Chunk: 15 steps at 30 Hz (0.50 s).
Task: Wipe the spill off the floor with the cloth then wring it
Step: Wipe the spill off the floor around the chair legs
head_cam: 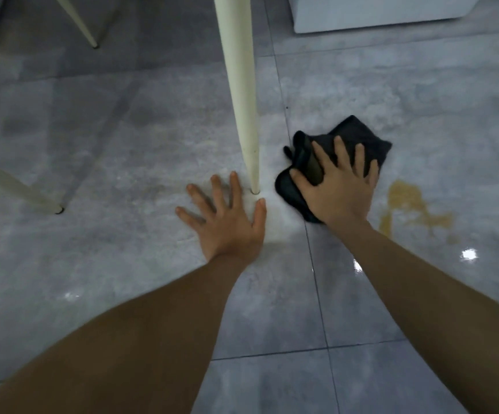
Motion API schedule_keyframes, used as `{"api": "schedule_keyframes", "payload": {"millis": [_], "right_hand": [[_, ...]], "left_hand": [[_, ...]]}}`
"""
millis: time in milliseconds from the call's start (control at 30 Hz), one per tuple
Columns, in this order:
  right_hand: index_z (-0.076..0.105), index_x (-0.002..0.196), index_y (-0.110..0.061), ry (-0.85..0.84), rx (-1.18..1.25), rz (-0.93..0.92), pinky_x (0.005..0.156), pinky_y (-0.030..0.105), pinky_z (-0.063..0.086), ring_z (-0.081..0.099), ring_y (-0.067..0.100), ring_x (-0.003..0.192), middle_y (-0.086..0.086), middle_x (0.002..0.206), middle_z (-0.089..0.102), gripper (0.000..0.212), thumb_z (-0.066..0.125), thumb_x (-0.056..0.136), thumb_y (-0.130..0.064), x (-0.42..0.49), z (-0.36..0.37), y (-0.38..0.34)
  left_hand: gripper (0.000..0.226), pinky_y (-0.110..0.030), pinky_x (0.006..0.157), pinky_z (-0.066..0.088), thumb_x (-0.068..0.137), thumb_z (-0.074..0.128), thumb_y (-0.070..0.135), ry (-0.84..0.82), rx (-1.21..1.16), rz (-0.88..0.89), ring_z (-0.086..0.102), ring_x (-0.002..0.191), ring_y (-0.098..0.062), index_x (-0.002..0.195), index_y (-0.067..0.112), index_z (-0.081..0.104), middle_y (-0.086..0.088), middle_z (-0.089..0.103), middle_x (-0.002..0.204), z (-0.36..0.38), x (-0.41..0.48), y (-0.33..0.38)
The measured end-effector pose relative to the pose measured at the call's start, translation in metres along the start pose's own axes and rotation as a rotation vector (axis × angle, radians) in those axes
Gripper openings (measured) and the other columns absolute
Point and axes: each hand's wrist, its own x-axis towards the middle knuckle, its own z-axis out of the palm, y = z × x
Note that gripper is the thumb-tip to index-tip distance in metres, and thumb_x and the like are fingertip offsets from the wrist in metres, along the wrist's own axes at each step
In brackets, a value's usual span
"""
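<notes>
No text, label, brand, number or sign can be read anywhere in this view; the picture is somewhat soft, so fine print may escape notice.

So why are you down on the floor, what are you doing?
A person is wiping up a spill. The right hand presses a crumpled black cloth flat on the grey tiled floor. The yellowish-brown puddle lies just to the right of the cloth and is not wiped yet. The left hand rests flat on the floor, fingers spread, beside the foot of a cream tapered furniture leg.
</notes>
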Motion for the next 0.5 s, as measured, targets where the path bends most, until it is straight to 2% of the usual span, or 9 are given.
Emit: {"api": "schedule_keyframes", "payload": {"millis": [67, 133, 200, 300, 367, 433, 500], "right_hand": [[0.027, 0.159, -0.046, -0.027, 0.003, 0.128, 0.125, 0.061, -0.002, 0.004, 0.036, 0.159, -0.003, 0.174, 0.013, 0.086, 0.023, 0.085, -0.09, 0.008, -0.007, 0.005], [0.024, 0.161, -0.045, -0.055, -0.008, 0.146, 0.124, 0.063, -0.002, 0.001, 0.039, 0.159, -0.001, 0.174, 0.01, 0.085, 0.023, 0.088, -0.088, 0.009, -0.011, -0.004], [0.026, 0.16, -0.045, -0.039, -0.009, 0.036, 0.125, 0.063, -0.001, 0.004, 0.04, 0.158, -0.001, 0.174, 0.013, 0.082, 0.025, 0.089, -0.087, -0.01, -0.006, -0.011], [0.046, 0.152, -0.044, 0.085, 0.034, -0.267, 0.125, 0.061, 0.013, 0.024, 0.039, 0.155, 0.0, 0.167, 0.034, 0.071, 0.039, 0.092, -0.081, -0.085, 0.002, 0.01], [0.055, 0.146, -0.04, 0.161, 0.023, -0.31, 0.123, 0.061, 0.02, 0.034, 0.038, 0.151, 0.0, 0.162, 0.044, 0.067, 0.046, 0.092, -0.079, -0.122, 0.003, 0.046], [0.051, 0.149, -0.042, 0.127, -0.014, -0.13, 0.124, 0.061, 0.016, 0.028, 0.037, 0.154, -0.001, 0.165, 0.038, 0.071, 0.042, 0.091, -0.081, -0.114, -0.005, 0.071], [0.037, 0.156, -0.046, 0.024, -0.017, 0.114, 0.124, 0.061, 0.004, 0.013, 0.037, 0.158, -0.002, 0.172, 0.022, 0.078, 0.031, 0.09, -0.086, -0.092, -0.013, 0.07]], "left_hand": [[0.086, -0.076, 0.11, -0.012, 0.087, -0.002, 0.08, -0.004, 0.01, -0.002, -0.02, 0.15, -0.047, 0.16, 0.034, -0.01, -0.003, -0.005, 0.171, -0.001, 0.002, 0.004], [0.089, -0.077, 0.11, -0.01, 0.086, -0.003, 0.082, -0.017, 0.017, -0.007, -0.019, 0.151, -0.047, 0.16, 0.034, -0.009, -0.003, -0.004, 0.171, -0.001, -0.001, 0.01], [0.088, -0.077, 0.11, -0.008, 0.086, -0.004, 0.082, -0.023, 0.022, -0.006, -0.017, 0.151, -0.047, 0.16, 0.035, -0.008, -0.003, -0.004, 0.171, 0.0, -0.003, 0.008], [0.087, -0.077, 0.111, -0.006, 0.086, -0.004, 0.081, -0.045, 0.048, -0.004, -0.016, 0.152, -0.045, 0.16, 0.035, -0.009, -0.003, -0.005, 0.171, -0.003, -0.005, 0.001], [0.084, -0.076, 0.113, -0.006, 0.089, 0.0, 0.079, -0.035, 0.055, 0.02, -0.014, 0.152, -0.044, 0.16, 0.035, -0.005, -0.002, -0.002, 0.17, -0.004, -0.006, -0.001], [0.078, -0.074, 0.114, -0.005, 0.092, 0.01, 0.074, 0.0, 0.019, 0.033, -0.009, 0.153, -0.041, 0.159, 0.033, 0.008, -0.003, 0.006, 0.169, -0.006, -0.006, 0.0], [0.067, -0.07, 0.116, -0.001, 0.096, 0.024, 0.067, 0.05, -0.048, 0.072, 0.005, 0.153, -0.038, 0.151, 0.029, 0.026, -0.008, 0.021, 0.162, -0.009, -0.007, 0.002]]}}
